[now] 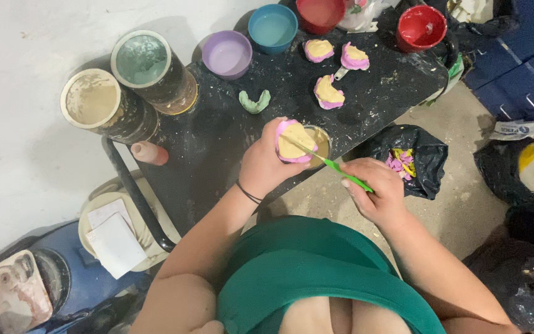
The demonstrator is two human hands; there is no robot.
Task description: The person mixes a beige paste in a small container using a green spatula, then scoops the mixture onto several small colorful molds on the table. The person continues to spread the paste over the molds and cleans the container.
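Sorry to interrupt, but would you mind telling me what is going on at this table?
A person's left hand holds a pink mould filled with yellowish paste, while the right hand works a green-handled spatula across its top, above a small cup. Three more filled pink moulds lie on the black table, beside a green mould and coloured bowls.

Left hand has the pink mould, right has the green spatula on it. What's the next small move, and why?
Probably draw the green spatula across the yellowish fill to level it. The left hand holds the pink mould over a small cup, the right hand has the blade tip resting on the fill, and three filled moulds already lie on the black table.
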